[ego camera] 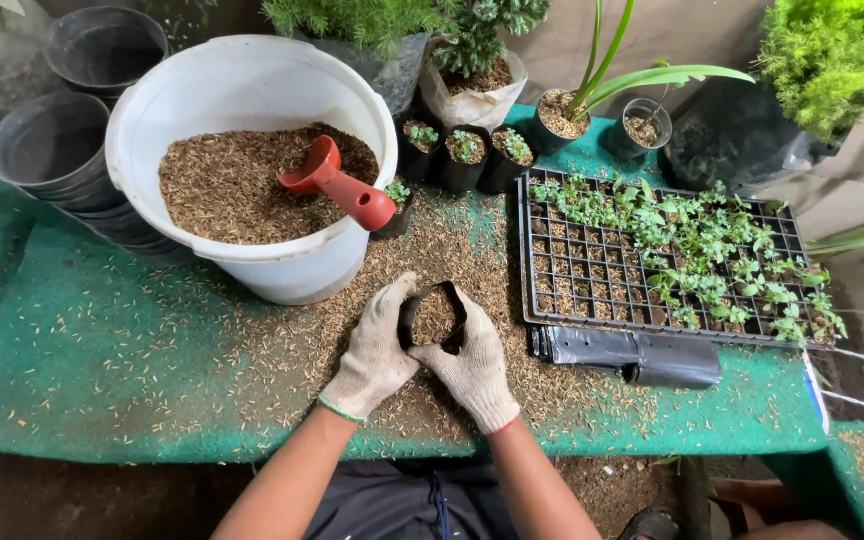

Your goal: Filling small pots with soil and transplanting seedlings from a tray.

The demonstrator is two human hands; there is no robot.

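Hands — left hand [374, 350], right hand [474, 362] — both grip closed round small black grow bag [434, 316].

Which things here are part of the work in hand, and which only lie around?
In use: left hand, right hand, small black bag, white bucket, red scoop.
Lying about: seedling tray, stacked grey pots, folded black bags.

One head-worn camera looks steeply down, close over the green table [102, 340], facing the seedling tray [592, 270]

Glossy plastic bucket [252, 90]; knit cloth gloves [377, 350].
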